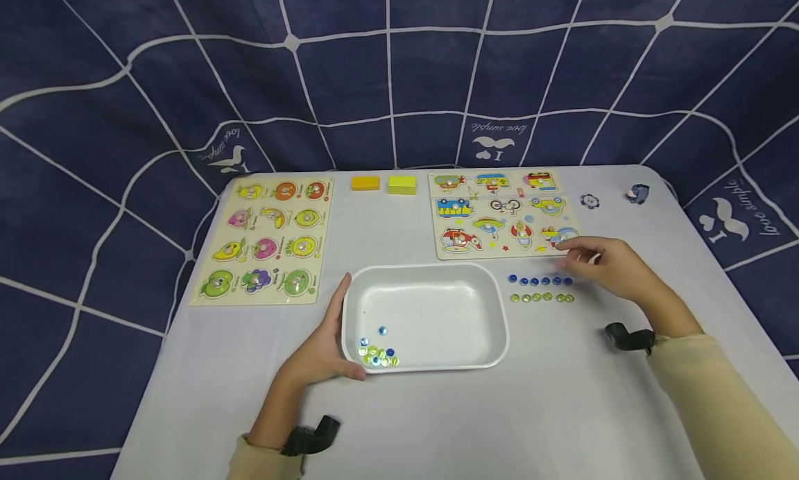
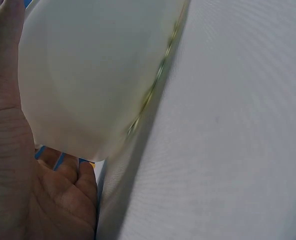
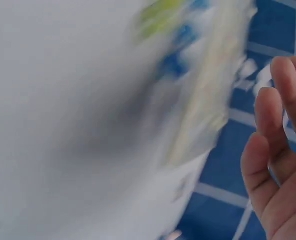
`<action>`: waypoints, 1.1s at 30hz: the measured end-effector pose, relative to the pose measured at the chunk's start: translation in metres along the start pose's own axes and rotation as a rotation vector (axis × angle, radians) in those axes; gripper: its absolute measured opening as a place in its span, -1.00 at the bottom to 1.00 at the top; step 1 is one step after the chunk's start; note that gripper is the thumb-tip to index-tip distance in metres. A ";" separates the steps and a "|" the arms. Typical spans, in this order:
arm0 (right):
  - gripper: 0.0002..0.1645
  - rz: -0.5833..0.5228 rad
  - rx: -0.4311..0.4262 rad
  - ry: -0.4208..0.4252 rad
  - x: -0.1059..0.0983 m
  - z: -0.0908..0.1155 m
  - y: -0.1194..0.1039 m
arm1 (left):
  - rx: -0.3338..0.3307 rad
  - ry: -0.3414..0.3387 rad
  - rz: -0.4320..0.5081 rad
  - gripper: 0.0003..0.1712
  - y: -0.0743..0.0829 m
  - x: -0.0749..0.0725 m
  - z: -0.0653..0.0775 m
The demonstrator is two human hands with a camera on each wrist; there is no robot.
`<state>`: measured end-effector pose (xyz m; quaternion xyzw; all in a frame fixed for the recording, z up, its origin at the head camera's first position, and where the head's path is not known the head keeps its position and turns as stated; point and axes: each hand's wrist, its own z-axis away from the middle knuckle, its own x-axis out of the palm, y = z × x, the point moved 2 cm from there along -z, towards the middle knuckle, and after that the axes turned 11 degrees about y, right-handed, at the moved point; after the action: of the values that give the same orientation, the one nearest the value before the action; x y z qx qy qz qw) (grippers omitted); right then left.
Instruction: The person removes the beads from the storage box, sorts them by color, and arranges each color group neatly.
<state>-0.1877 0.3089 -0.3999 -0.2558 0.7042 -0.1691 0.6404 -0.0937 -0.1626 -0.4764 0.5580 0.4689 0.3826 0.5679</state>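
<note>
A white rectangular tray [image 1: 431, 317] lies on the table, with several small yellow-green and blue round glass gems [image 1: 377, 356] gathered in its near left corner. My left hand [image 1: 321, 345] holds the tray at that end, fingers along the left wall and thumb by the near rim. To the right of the tray run a row of dark blue gems [image 1: 534, 281] and, nearer me, a row of yellow-green gems [image 1: 537, 297]. Just beyond the blue row's right end, my right hand [image 1: 608, 268] hovers with loosely bent fingers. In the right wrist view, no object shows in its fingers [image 3: 268, 112].
A vehicle puzzle board [image 1: 499, 234] lies behind the gem rows, and a fruit puzzle board [image 1: 250, 261] at the left. Orange [image 1: 365, 183] and yellow blocks [image 1: 402, 184] stand at the back. A poker chip [image 1: 589, 201] and a small blue figurine [image 1: 637, 193] lie at back right.
</note>
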 end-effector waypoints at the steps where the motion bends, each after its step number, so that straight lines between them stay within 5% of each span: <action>1: -0.64 -0.018 -0.037 0.024 0.001 -0.002 -0.011 | 0.000 0.001 -0.002 0.66 0.000 0.000 0.000; 8: -0.69 -0.153 -0.322 0.057 0.014 -0.012 -0.096 | -0.012 0.002 -0.019 0.66 -0.001 0.000 0.000; 17: -0.63 -0.365 -0.513 -0.261 0.067 -0.018 -0.185 | 0.009 0.012 -0.041 0.65 0.000 0.000 0.001; 25: -0.68 -0.400 -0.512 -0.565 0.124 -0.016 -0.209 | -0.018 0.008 -0.059 0.64 -0.002 -0.001 0.001; 33: -0.72 -0.366 -0.480 -0.710 0.154 -0.012 -0.212 | -0.025 -0.004 -0.040 0.68 -0.001 0.000 0.001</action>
<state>-0.1767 0.0469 -0.4038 -0.5590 0.4038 -0.0136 0.7240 -0.0927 -0.1631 -0.4772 0.5421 0.4740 0.3756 0.5834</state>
